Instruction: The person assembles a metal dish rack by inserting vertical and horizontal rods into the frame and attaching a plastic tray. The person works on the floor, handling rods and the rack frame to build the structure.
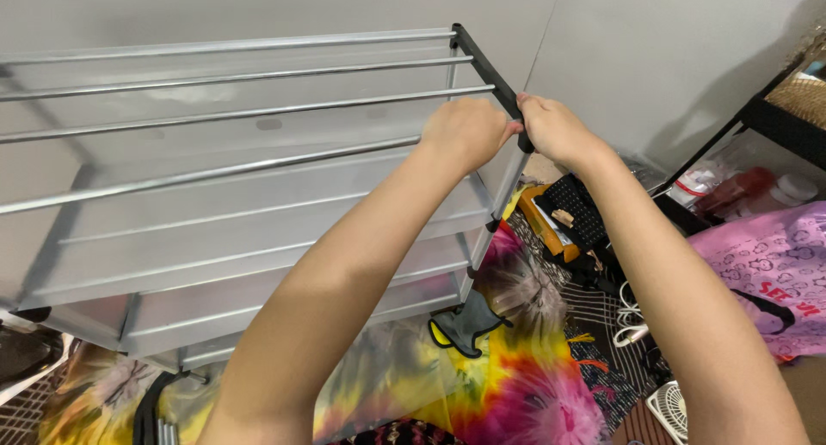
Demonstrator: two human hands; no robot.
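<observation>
The black end bar [486,67] of the metal rack [232,165], upper centre of the frame, is gripped by the closed left hand [465,131] and the closed right hand [555,128].

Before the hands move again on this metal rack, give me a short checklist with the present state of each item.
1. Left hand closed at the end of a metal rod: ok.
2. Right hand gripping the black side bar: ok.
3. Rod seated in the side bar: cannot tell, hands cover the joint.
4. Other rods reach the side bar: ok.
5. Floor beside the rack free of clutter: not ok, white cable and black box lie there.
</observation>
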